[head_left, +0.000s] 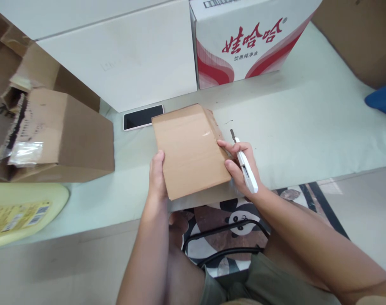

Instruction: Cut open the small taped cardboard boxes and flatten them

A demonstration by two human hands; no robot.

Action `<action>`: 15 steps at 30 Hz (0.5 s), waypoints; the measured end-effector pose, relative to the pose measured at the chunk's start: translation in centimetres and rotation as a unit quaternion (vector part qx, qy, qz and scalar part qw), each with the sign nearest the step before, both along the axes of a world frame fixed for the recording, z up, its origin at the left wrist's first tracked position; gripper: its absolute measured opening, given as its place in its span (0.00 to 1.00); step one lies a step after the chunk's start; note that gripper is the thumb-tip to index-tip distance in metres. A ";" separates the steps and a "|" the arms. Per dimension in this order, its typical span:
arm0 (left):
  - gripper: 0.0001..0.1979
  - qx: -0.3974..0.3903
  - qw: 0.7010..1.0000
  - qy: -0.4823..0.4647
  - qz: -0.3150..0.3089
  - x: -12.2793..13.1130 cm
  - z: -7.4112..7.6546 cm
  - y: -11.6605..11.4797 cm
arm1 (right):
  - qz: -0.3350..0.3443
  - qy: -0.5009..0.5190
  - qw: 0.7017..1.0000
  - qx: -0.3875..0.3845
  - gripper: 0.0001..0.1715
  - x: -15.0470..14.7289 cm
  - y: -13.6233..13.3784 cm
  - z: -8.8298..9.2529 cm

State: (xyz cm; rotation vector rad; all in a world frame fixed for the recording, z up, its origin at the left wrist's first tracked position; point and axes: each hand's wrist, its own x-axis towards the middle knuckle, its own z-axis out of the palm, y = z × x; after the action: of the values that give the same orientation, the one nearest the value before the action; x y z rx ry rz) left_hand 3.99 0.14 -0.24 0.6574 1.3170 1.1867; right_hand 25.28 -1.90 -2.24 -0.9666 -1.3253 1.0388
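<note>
A small brown cardboard box [193, 152] is held between my two hands near the table's front edge. My left hand [157, 174] grips its left side, thumb on the near face and the other fingers hidden behind. On the right side, my right hand [244, 165] touches the box with thumb and a fingertip. That same hand also holds a white utility knife [246, 169], its dark blade out and pointing away from me. Beyond the box's far left corner lies a phone [144, 117] with a dark screen.
A white carton with red lettering [250, 46] and a plain white box [123, 55] stand at the back. Opened cardboard boxes [69, 131] and a yellow bottle [28, 212] are at left. Something blue [383, 101] shows at right. Below is a black metal frame [224, 252].
</note>
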 end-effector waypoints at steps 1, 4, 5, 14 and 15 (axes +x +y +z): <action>0.34 -0.010 1.000 -0.014 0.007 0.0 0.0 0.0 | 0.000 0.000 1.000 0.001 0.15 0.0 0.0 0.0; 0.33 -0.016 0.999 -0.033 0.024 0.0 -0.2 0.1 | 0.001 0.009 1.000 0.005 0.15 0.0 0.0 -0.1; 0.33 -0.013 0.999 -0.033 0.025 0.0 -0.3 0.1 | 0.002 0.012 1.000 0.005 0.15 -0.1 0.0 -0.1; 0.34 -0.001 0.999 -0.041 0.020 0.1 -0.2 0.1 | 0.001 0.022 1.000 0.005 0.16 -0.2 0.0 -0.2; 0.34 -0.002 0.999 -0.041 0.020 0.1 -0.2 0.1 | 0.001 0.022 1.000 0.006 0.16 -0.2 0.0 -0.2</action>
State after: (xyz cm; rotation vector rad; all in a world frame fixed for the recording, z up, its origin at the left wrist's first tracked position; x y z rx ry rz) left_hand 4.09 0.23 -0.47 0.5760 1.2678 1.2314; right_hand 25.11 -1.87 -2.47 -0.9294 -1.2956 1.0463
